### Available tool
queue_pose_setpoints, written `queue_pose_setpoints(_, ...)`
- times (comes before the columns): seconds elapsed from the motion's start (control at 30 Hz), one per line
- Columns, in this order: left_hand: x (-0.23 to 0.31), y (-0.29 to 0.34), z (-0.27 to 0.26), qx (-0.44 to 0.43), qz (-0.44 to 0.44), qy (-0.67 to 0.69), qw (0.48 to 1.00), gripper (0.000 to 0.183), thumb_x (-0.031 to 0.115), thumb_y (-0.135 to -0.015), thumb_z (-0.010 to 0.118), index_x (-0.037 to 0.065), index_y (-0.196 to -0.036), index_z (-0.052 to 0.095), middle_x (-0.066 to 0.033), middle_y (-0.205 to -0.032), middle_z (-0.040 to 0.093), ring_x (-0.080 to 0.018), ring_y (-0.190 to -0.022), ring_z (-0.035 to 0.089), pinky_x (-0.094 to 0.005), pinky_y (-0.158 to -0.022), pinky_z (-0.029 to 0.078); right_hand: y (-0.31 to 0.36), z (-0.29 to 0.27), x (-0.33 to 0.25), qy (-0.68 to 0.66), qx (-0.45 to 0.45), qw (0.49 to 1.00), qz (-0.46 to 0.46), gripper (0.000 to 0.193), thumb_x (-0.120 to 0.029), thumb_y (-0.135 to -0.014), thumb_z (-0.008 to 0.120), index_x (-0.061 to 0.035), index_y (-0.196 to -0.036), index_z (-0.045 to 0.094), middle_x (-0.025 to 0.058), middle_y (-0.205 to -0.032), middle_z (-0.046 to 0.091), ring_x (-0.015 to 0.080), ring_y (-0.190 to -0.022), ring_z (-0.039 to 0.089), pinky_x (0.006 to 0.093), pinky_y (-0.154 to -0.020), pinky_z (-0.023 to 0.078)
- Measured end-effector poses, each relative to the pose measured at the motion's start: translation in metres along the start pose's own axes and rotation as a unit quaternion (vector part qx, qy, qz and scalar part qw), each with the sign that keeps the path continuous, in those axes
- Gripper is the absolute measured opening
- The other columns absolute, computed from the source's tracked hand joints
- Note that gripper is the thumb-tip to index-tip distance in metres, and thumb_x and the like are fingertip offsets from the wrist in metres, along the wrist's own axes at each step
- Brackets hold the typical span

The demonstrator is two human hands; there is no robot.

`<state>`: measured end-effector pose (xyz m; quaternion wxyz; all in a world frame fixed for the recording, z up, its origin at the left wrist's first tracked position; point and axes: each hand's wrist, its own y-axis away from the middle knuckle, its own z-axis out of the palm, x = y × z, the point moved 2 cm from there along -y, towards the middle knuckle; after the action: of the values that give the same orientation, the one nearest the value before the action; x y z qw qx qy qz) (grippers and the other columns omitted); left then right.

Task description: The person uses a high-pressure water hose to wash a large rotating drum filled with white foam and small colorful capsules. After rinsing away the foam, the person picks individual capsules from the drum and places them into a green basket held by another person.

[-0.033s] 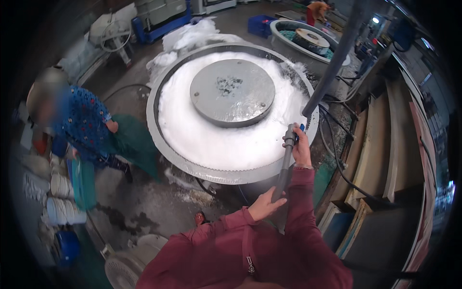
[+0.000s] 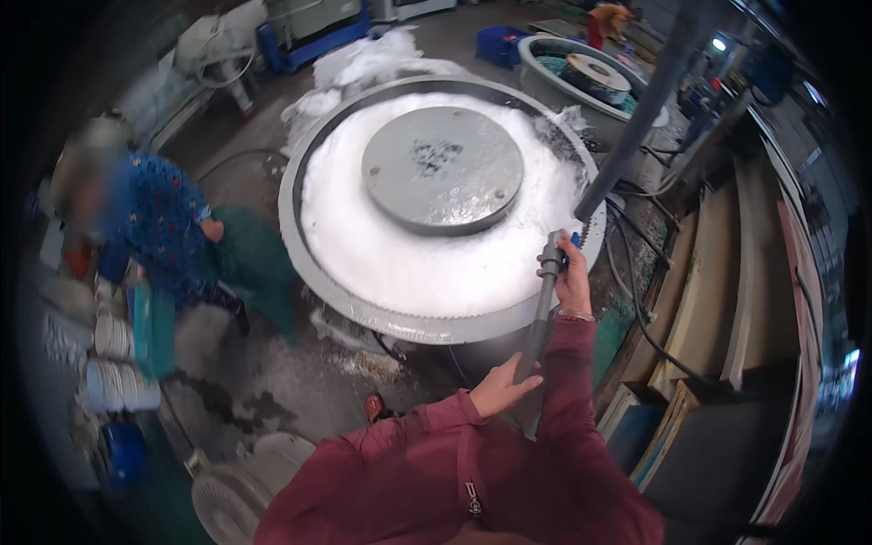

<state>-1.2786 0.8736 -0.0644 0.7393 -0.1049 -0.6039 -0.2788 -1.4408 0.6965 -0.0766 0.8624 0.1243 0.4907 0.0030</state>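
A grey plastic pipe (image 2: 548,300) with a small blue valve handle (image 2: 575,241) slants up in front of me, at the right rim of a big round tub (image 2: 391,322). Around its upper fitting, by the blue handle, my right hand (image 2: 572,280) is closed. Lower down, my left hand (image 2: 495,389) grips the same pipe, with part of its fingers hidden. White foam (image 2: 391,272) fills the tub round a raised grey disc (image 2: 440,173). Splashing shows at the tub's right side.
At the left a person in a blue patterned top (image 2: 163,204) holds dark green netting (image 2: 250,263). White buckets (image 2: 118,386) stand below. A thick grey pipe (image 2: 627,136) slants over the right rim. Wooden partitions (image 2: 699,282) and a black hose (image 2: 640,313) lie right.
The view has shifted slightly, so the tub sits a little higher and further right. Both hands keep their hold on the pipe.
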Motion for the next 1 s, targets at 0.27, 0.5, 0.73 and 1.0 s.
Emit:
queue_pose_setpoints(0.27,-0.008,-0.015,-0.002,0.134,0.005,0.02,0.991,0.023,0.015,-0.085,0.059,0.008,-0.103,0.046,0.0031,-0.058,0.044,-0.0043,-0.043,0.039,-0.0208,-0.038,0.031,-0.053,0.017,0.049,0.061,-0.093,0.985,0.13,0.03,-0.024,-0.08,0.055,-0.0049,-0.103,0.049,0.0094,-0.08,0.054,0.0235,-0.064,0.058,0.0394,-0.051,0.052)
queue_pose_setpoints(0.5,-0.003,0.026,-0.034,0.269,0.014,0.138,0.953,0.022,0.007,-0.086,0.056,0.008,-0.105,0.046,0.0041,-0.056,0.037,-0.0038,-0.041,0.032,-0.0215,-0.037,0.025,-0.037,0.151,0.099,0.223,-0.205,0.937,0.173,0.034,-0.031,-0.079,0.056,-0.0043,-0.099,0.05,0.0084,-0.073,0.053,0.0216,-0.06,0.057,0.0404,-0.05,0.053)
queue_pose_setpoints(0.73,-0.001,0.052,-0.059,0.224,-0.033,0.011,0.974,0.033,0.023,-0.083,0.062,0.006,-0.109,0.049,-0.0012,-0.07,0.052,-0.0084,-0.055,0.05,-0.0248,-0.049,0.042,-0.016,0.099,0.103,0.181,-0.201,0.957,0.108,0.031,-0.041,-0.081,0.051,-0.0097,-0.086,0.052,0.0021,-0.072,0.052,0.0153,-0.063,0.053,0.0373,-0.061,0.05)
queue_pose_setpoints(1.0,0.0,0.118,-0.105,0.207,0.084,-0.134,0.966,0.063,0.037,-0.086,0.055,0.011,-0.137,0.03,-0.0082,-0.086,0.058,-0.0144,-0.07,0.054,-0.0288,-0.065,0.044,0.046,0.087,0.12,0.191,-0.029,0.971,0.142,0.022,-0.036,-0.082,0.053,-0.0144,-0.085,0.051,-0.0003,-0.071,0.053,0.0138,-0.068,0.053,0.0301,-0.057,0.043)
